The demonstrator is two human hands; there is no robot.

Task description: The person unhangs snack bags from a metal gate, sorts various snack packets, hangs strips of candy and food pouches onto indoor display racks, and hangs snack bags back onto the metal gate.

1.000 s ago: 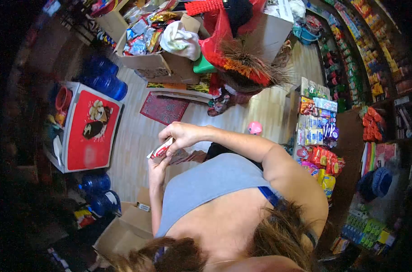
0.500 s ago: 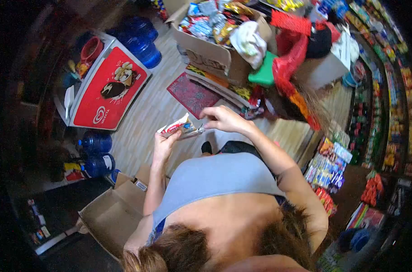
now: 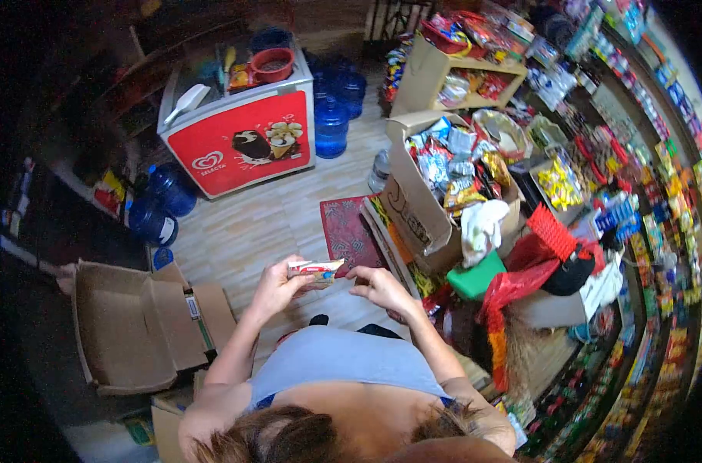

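Observation:
A small white and red packet [image 3: 315,270] is in my left hand [image 3: 278,287], pinched at its left end between thumb and fingers, in front of my chest. My right hand [image 3: 378,288] is just to the right of the packet, its fingers bent and somewhat apart, with nothing visible between them. A narrow gap shows between its fingertips and the packet's right end. Below both hands is the wood-patterned floor [image 3: 270,224], with a patterned red mat [image 3: 346,231] just beyond.
An open, flattish cardboard box [image 3: 127,332] lies at the left. A red-fronted freezer [image 3: 243,143] and blue water jugs [image 3: 331,127] stand ahead. A carton [image 3: 416,204] full of snack packs, a green object [image 3: 477,276] and a red bag [image 3: 513,289] are at the right, before stocked shelves.
The view has swung left, so the freezer and cartons appear shifted. My right hand, at the packet one second ago, is now apart from it. My left hand still holds the packet.

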